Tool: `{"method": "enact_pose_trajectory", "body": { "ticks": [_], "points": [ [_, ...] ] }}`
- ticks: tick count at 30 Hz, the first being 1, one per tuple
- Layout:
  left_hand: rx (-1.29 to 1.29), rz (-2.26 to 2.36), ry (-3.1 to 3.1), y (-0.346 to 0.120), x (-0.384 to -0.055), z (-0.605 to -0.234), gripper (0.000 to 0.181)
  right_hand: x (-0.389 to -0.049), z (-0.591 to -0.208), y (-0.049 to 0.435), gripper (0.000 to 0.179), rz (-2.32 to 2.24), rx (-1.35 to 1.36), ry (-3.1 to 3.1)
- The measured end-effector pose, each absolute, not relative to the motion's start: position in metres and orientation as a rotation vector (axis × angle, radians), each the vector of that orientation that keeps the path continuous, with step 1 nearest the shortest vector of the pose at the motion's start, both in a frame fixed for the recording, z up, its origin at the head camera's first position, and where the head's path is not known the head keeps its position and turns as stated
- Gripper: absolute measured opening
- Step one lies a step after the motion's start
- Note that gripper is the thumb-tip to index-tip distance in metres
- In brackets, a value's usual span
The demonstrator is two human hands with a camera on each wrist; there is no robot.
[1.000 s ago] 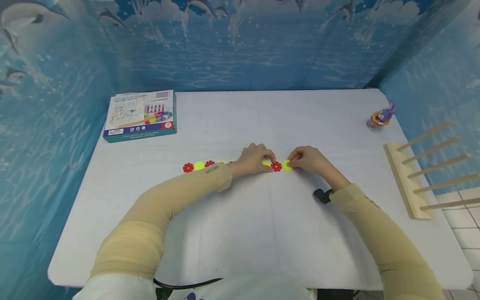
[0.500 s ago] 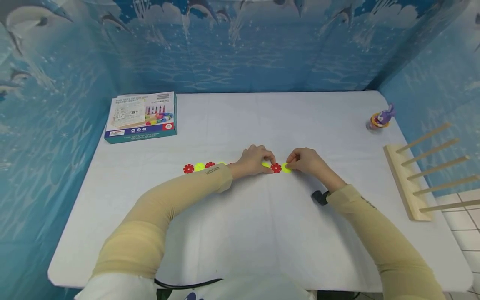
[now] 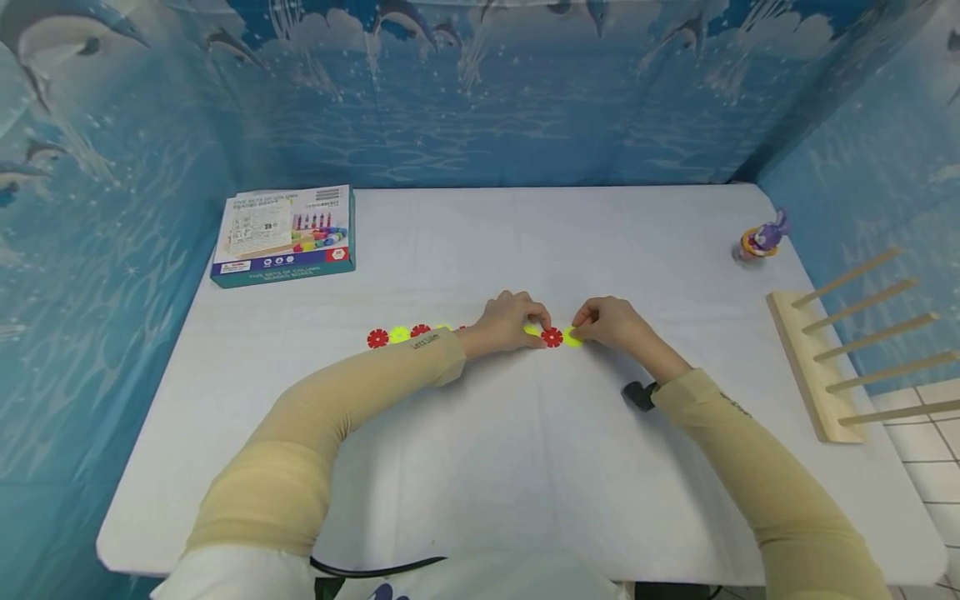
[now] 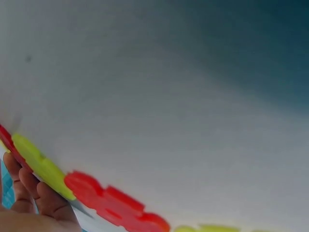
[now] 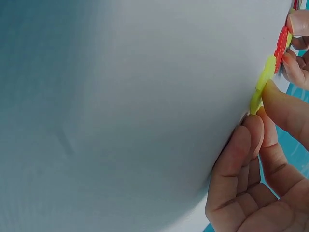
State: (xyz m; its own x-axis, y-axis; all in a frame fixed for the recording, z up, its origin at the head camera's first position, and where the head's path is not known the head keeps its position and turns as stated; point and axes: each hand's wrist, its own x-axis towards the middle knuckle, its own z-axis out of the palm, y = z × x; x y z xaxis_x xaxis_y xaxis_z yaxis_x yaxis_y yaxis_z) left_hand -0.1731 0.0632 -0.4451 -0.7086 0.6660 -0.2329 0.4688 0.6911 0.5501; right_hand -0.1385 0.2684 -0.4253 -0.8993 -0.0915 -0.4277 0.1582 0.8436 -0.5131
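Observation:
A row of red and yellow plastic snowflake discs runs across the white table, joined edge to edge. My left hand (image 3: 502, 322) arches over the row, gripping a yellow disc (image 3: 532, 330) near its right end, fingertips right by a red disc (image 3: 552, 337). At the end, my right hand (image 3: 611, 321) pinches another yellow disc (image 3: 572, 337) between thumb and fingers, against that red one. The right wrist view shows this yellow disc (image 5: 263, 87) edge-on, meeting the red disc (image 5: 280, 48). Part of the row is hidden behind the left hand and sleeve.
A boxed toy set (image 3: 285, 237) lies at the back left. On the right stands a wooden rack with several pegs (image 3: 813, 367), with a small purple figure (image 3: 763, 237) behind it. A blue dolphin-print curtain (image 3: 480, 117) surrounds the table (image 3: 480, 483).
Both hands keep their hold on the row. The right hand and its yellow disc have shifted very slightly left, toward the red disc.

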Motion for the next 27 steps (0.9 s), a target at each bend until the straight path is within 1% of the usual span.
{"method": "enact_pose_trajectory", "body": {
  "ticks": [8,15,22,27],
  "points": [
    [0.878,0.652,2.473,0.061,-0.175,-0.444,0.021,-0.141,-0.428,0.268,0.021,-0.776,0.057,2.582],
    [0.865,0.672,2.456,0.059,-0.178,-0.444,0.019,-0.142,-0.426,0.269,0.022,-0.786,0.063,2.564],
    [0.869,0.885,2.354,0.050,-0.181,-0.427,0.024,-0.140,-0.421,0.273,0.023,-0.789,0.075,2.559],
    [0.830,0.969,2.362,0.035,-0.186,-0.411,0.027,-0.138,-0.419,0.278,0.024,-0.786,0.092,2.573]
  ]
}}
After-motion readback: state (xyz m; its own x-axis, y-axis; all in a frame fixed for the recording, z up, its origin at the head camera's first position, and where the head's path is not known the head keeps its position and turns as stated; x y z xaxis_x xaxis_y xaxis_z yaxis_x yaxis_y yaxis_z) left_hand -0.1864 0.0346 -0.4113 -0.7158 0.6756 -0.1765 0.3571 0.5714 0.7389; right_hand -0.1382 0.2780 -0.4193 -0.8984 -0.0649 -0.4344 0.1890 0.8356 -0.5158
